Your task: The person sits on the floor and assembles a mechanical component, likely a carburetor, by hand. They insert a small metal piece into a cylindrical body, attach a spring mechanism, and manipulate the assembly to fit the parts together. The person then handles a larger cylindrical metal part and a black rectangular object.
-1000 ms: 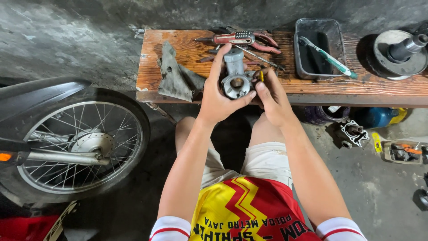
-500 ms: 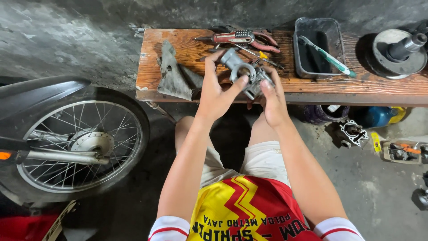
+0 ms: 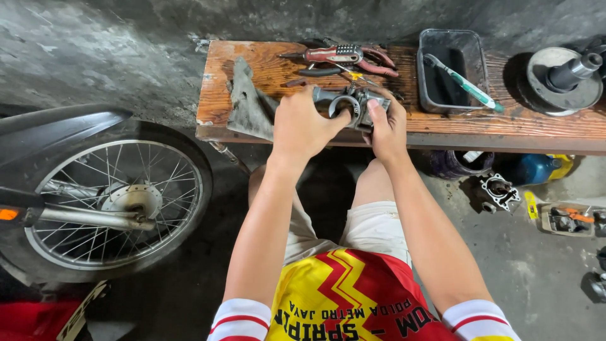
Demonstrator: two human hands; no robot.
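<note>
Carburetor-like metal part (image 3: 350,104), grey, with a round bore facing the camera, sits at the near edge of a worn wooden bench (image 3: 265,69), gripped from both sides by a seated person in a workshop corner. At far left, a spoked motorcycle wheel (image 3: 120,202) stands on the concrete floor, well apart from the work. On the bench's left portion lies a grey rag (image 3: 249,101), just beside the left hand (image 3: 303,126), whose fingers are closed around the part's left side with the thumb hooked toward the bore. The right hand (image 3: 386,123) clamps the part's right side, thumb pressed on top. By the look of it, the part is already off the machine and out on the bench, with handling or stripping under way; no loose screws or separated pieces can be made out beside it, so much appears left to do. Behind the hands rest red-handled pliers (image 3: 353,57). Further right, a grey rectangular tray (image 3: 424,82) holds dark liquid or residue and a green-and-white toothbrush (image 3: 464,83) laid across it, its handle jutting over the rim. At the far right end stands a round metal clutch-like assembly (image 3: 562,79). On the floor below, a small box (image 3: 568,221) holds tools too small to identify.
</note>
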